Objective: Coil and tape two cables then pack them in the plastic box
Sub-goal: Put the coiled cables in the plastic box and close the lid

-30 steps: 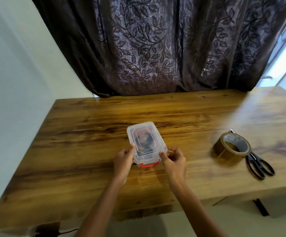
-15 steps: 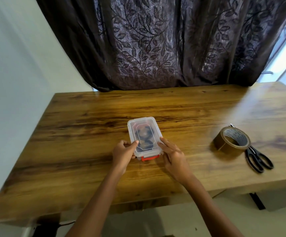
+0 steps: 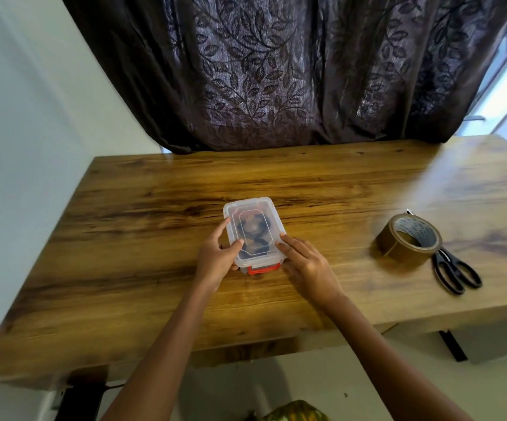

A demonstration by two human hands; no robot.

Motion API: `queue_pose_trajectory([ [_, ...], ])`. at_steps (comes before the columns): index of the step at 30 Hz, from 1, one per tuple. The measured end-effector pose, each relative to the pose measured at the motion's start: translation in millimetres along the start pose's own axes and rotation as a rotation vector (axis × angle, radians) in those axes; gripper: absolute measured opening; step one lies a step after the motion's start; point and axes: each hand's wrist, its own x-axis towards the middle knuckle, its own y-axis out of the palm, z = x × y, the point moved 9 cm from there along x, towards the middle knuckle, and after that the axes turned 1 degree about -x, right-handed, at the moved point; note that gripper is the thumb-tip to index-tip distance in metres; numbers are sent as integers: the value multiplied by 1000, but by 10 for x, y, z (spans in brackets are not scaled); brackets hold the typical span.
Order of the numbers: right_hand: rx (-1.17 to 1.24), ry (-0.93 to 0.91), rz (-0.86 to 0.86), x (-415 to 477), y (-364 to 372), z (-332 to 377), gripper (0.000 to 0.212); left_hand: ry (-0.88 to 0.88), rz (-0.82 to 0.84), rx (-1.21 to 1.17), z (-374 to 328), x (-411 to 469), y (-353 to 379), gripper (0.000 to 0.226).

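Clear plastic is making up the small plastic box (image 3: 246, 205), which is sitting on the wooden table (image 3: 142, 238) not far from the front edge. Its lid is on, and its red latch (image 3: 262, 269) is facing the person. Dark coiled cables (image 3: 253, 242) are lying inside and showing through the lid, a bit blurry. The left hand (image 3: 215, 259) is holding the left side of the box, with the thumb lying on the lid and one finger stretching along the side. The right hand (image 3: 309, 264) is lying flat with straight fingers, gripping nothing, and its fingertips (image 3: 280, 245) are touching the right side of the box. A brown tape roll (image 3: 408, 241) is sitting well off to the right, and black scissors (image 3: 455, 273) are lying just beside it. A dark curtain (image 3: 276, 71) with leaves is hanging behind the table.
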Motion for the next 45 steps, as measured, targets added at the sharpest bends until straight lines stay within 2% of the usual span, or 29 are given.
queue_pose_trajectory([
  [6,-80,-75,36,-14,44,3,47,-1,-8,-20,30,9,15,62],
  [10,-37,-55,3,25,16,7,36,-5,5,-20,46,19,11,62],
  [14,15,-51,34,5,-15,-35,39,-10,10,-22,43,19,20,62],
  [23,253,108,41,36,-3,-178,43,-22,13,-51,69,22,39,63],
  [30,310,149,-22,44,-45,-156,47,-18,0,-59,55,8,33,63],
  [34,259,131,-41,52,-49,-100,49,-15,4,-56,65,11,25,63],
  [39,174,98,-64,76,-49,-67,39,-16,26,-47,52,22,40,63],
  [45,200,144,-74,42,-61,-50,39,-12,30,-32,47,19,36,64],
])
